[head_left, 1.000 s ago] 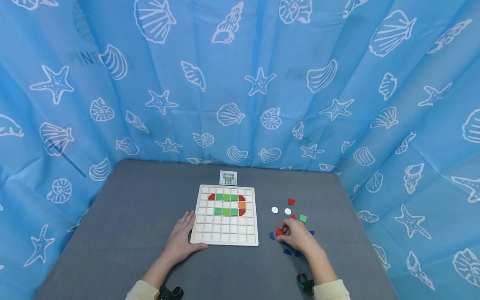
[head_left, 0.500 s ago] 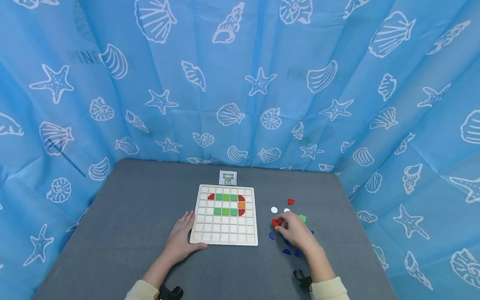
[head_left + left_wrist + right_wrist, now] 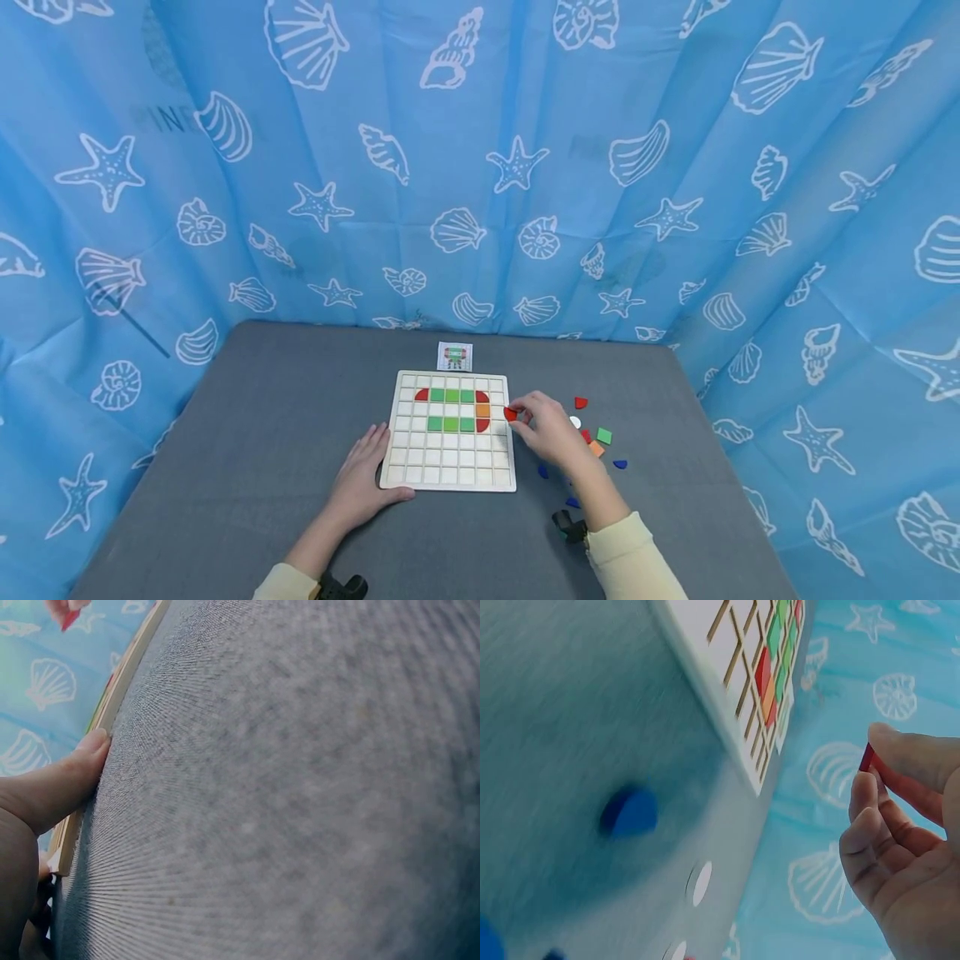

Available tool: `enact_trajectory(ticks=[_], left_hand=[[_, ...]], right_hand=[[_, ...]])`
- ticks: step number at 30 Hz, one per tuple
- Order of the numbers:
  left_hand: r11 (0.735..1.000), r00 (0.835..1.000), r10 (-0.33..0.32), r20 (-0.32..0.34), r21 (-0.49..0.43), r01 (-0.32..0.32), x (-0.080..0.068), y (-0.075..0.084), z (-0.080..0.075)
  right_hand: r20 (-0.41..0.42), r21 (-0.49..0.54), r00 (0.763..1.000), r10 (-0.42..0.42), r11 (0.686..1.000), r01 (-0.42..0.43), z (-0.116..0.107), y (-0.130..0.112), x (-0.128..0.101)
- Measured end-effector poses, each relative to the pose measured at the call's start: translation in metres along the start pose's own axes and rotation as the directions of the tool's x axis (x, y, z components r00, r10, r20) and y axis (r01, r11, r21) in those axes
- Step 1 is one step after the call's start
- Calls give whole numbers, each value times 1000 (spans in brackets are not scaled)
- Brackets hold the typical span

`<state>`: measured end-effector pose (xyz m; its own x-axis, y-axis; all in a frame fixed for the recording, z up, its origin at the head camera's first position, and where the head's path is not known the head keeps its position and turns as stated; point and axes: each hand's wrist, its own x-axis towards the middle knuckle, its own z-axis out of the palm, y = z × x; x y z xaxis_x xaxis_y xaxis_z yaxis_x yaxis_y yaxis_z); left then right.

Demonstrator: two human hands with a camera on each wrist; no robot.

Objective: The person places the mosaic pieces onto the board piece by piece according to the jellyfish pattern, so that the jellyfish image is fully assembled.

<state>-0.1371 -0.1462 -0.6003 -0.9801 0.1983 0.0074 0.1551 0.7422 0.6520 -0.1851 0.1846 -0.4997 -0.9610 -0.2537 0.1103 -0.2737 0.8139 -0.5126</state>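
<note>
While hidden overhead, right hand [image 3: 900, 847] pinch on red piece [image 3: 867, 758]

Right hand [image 3: 551, 433] is lifting off the loose pieces and travelling left toward the grid board [image 3: 450, 479], carrying the red piece [image 3: 511, 413] in its fingertip grip; piece now hanging just beside the board's right edge, orange piece [image 3: 596, 449] getting uncovered.

small red piece [image 3: 511, 413] (flat, thin), pinched beside the wooden grid board [image 3: 450, 479]
</note>
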Motion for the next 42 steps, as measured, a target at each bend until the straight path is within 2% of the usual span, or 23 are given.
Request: enact_trajectory(ticks=[6, 13, 19, 24, 32, 37, 42], left_hand=[[1000, 1000, -2, 16, 0, 2, 0, 0, -1], [1000, 1000, 9, -15, 14, -9, 1, 0, 0], [1000, 1000, 11, -22, -2, -11, 0, 1, 2], [1000, 1000, 11, -18, 3, -10, -1, -2, 2], [998, 998, 52, -27, 25, -52, -1, 0, -2], [999, 999, 40, -21, 22, -39, -2, 0, -2], [999, 999, 33, -19, 24, -32, -1, 0, -2]], right_hand=[[34, 29, 997, -68, 997, 68, 13, -19, 16], [42, 48, 991, -128, 991, 126, 31, -39, 34], [64, 49, 992, -109, 993, 106, 43, -56, 43], [116, 41, 989, -97, 995, 92, 61, -68, 47], [135, -77, 988, -71, 994, 82, 92, -84, 55], [176, -110, 984, -23, 993, 43, 105, -88, 62], [198, -126, 980, -23, 991, 48, 111, -87, 68]])
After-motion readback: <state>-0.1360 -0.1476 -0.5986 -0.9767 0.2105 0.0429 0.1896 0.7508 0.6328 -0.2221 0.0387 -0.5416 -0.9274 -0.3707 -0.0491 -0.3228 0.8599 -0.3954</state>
